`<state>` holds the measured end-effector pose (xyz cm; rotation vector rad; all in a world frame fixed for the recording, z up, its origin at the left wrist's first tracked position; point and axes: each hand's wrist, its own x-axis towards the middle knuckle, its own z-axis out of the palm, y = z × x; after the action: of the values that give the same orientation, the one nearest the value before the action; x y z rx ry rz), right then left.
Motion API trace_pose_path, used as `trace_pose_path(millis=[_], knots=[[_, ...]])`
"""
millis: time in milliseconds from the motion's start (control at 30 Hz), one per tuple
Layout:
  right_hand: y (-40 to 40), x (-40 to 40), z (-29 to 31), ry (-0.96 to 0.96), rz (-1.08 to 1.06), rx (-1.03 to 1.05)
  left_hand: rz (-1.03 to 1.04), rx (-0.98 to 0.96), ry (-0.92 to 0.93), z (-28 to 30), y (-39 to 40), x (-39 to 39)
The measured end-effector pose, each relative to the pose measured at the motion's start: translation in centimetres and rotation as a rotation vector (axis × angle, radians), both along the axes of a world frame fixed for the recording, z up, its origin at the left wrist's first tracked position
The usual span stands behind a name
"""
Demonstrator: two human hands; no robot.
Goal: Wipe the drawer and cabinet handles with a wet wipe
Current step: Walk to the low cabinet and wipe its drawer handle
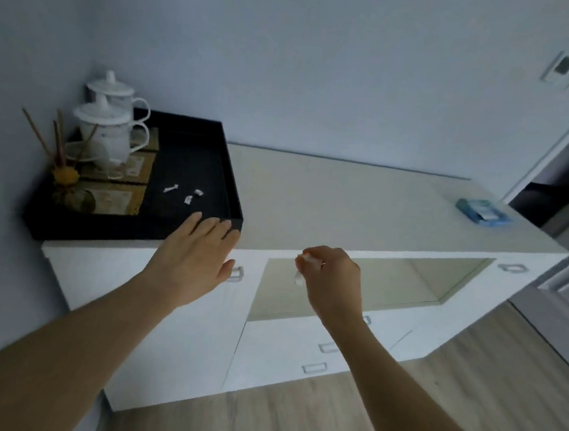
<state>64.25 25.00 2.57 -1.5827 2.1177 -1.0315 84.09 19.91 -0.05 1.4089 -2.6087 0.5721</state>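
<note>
Nearest, the right hand (330, 281) pinches a small white wet wipe (300, 275) in curled fingertips; its loose end hangs downward, in front of the cabinet's open niche. The left hand (197, 252) reaches out flat, fingers straight, over the black tray's (137, 233) near rim, above a metal cabinet handle (235, 274). Drawer handles (314, 368) lie horizontal below. Farther right on the tabletop (328, 205) lies a blue wipes pack (483, 212); its label is unreadable.

Two bare forearms in view, no sleeves visible up to frame edge. Left hand (200, 256): no watch, no bracelet, no glove. Right hand (334, 281): also ungloved, wrist bare, w/ small glint on one finger, poss. a ring, too blurred to confirm. Nails short, unpainted as far as visible.
</note>
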Motion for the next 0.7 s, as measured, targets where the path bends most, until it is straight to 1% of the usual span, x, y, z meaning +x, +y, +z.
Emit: trace_pose_path(millis=[100, 233, 367, 533, 700], knots=[[1.2, -1.3, 4.2, 0.013, 0.02, 0.01, 0.081, 0.0, -0.067, 3.5, 0.5, -1.2], [1.5, -2.3, 8.6, 0.076, 0.095, 0.084, 0.148, 0.013, -0.042, 7.4, 1.6, -2.1], [1.2, -2.8, 11.4, 0.103, 0.165, 0.057, 0.185, 0.018, -0.064, 9.7, 3.8, -2.4], [0.9, -3.9, 13.4, 0.122, 0.345, 0.015, 0.279, 0.007, -0.08, 11.9, 7.8, -3.1], [2.5, -6.1, 14.8, 0.144, 0.595, -0.048, 0.465, -0.049, -0.114, 14.1, 13.5, -5.2]])
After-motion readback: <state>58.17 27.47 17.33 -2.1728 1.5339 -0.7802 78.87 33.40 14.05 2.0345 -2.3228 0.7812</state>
